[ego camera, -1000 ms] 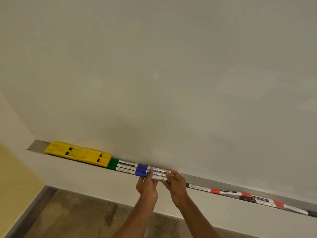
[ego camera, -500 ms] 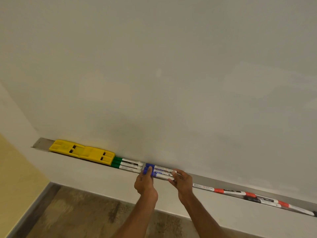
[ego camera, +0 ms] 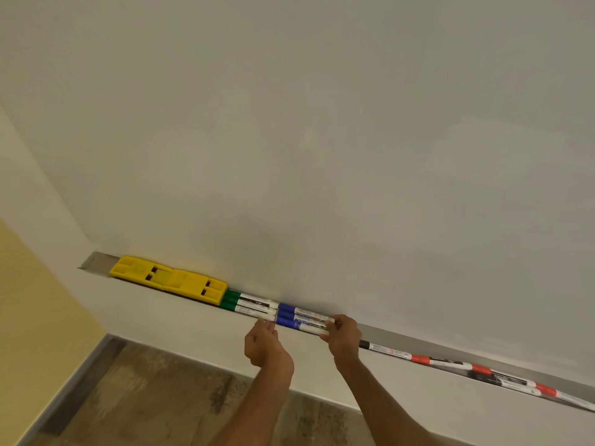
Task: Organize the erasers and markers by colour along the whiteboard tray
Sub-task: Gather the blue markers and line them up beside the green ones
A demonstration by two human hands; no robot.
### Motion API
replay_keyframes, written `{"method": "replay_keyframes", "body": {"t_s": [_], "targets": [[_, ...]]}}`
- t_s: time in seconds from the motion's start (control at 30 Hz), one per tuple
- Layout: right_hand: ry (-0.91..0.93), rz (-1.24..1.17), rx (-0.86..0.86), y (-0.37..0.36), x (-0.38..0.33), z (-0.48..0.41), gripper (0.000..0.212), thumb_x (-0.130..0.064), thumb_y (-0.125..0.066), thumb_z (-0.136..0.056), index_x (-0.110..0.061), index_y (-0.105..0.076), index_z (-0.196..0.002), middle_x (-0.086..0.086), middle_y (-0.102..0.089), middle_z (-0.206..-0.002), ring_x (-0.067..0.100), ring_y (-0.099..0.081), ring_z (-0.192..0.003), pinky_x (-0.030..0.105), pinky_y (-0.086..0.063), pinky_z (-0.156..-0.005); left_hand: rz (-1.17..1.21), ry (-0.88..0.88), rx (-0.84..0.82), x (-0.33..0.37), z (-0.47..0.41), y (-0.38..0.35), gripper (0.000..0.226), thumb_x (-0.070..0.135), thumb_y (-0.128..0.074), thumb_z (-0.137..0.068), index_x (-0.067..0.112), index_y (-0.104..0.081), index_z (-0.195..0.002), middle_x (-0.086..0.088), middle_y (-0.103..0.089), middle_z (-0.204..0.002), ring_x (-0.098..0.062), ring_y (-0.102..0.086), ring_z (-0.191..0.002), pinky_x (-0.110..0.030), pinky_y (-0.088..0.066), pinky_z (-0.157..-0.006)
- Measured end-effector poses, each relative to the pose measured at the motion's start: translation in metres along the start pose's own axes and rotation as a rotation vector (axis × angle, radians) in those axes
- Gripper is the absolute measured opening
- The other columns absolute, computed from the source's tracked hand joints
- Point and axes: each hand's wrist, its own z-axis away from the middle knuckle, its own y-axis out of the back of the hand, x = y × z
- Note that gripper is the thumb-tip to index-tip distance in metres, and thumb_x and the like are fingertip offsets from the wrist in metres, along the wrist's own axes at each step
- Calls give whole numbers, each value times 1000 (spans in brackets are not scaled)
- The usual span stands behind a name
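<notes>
1. Blue markers (ego camera: 299, 318) lie three abreast in the tray (ego camera: 386, 334), between the hands. The right hand (ego camera: 343, 333) curls fingers and thumb round their white tail ends. The left hand (ego camera: 262, 344) sets curled fingertips at the cap ends; whether it pinches or only nudges, I cannot tell.
2. They likely handle as light, stiff, smooth plastic. Being round, they may roll or slip, so take them as a bundle across the barrels, or push them end-on.
3. Leftward there is no slack. Green markers (ego camera: 248, 304) butt against the blue caps, and yellow erasers (ego camera: 170, 280) touch the greens, close to the tray's end.
4. Rightward lies bare tray, then red and black markers (ego camera: 421, 359) strung loosely along it. The front lip looks low, and the whiteboard (ego camera: 322, 156) blocks the back.
</notes>
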Motion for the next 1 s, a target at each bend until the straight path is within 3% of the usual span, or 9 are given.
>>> {"method": "replay_keyframes", "body": {"t_s": [0.07,0.13,0.2,0.43,0.83,1.0], "targets": [[27,124,20,-5,1,0,17,-7,-56,-93,0,-63,-108,24,-64,-107,29,-65,-86,32,-60,-67,0,14,-15,2,0,0,28,17,-55,-93,-4,-65,-109,-17,-70,-106,-23,-66,-89,-35,-54,-85],[53,224,47,-9,2,0,19,-9,-52,-95,-1,-64,-108,23,-65,-106,33,-65,-92,44,-59,-82,-4,21,-21,3,1,1,29,18,-56,-93,-4,-64,-111,-18,-70,-107,-25,-68,-91,-36,-54,-86],[82,287,62,-10,0,0,21,-8,-50,-95,1,-65,-108,24,-67,-104,35,-65,-93,47,-56,-87,-9,23,-29,5,0,1,30,18,-56,-94,-5,-64,-111,-19,-70,-107,-29,-69,-95,-36,-54,-86],[141,445,68,-7,-6,3,18,-12,-51,-94,-1,-66,-91,21,-69,-96,35,-64,-90,44,-55,-83,-36,57,-48,8,-7,3,30,21,-58,-93,-4,-64,-109,-19,-70,-106,-29,-69,-95,-38,-56,-88],[114,582,72,-9,-6,8,22,6,-45,-88,3,-59,-104,21,-61,-109,34,-58,-102,36,-49,-84,-78,78,-124,10,-23,-1,28,18,-59,-92,-4,-65,-108,-18,-71,-104,-24,-69,-87,-34,-56,-80],[99,592,91,-9,-6,6,20,5,-45,-89,3,-62,-98,20,-66,-103,33,-61,-97,31,-46,-75,-87,92,-163,6,-28,1,28,19,-59,-92,-3,-64,-109,-16,-70,-102,-25,-69,-88,-37,-56,-83]]}}
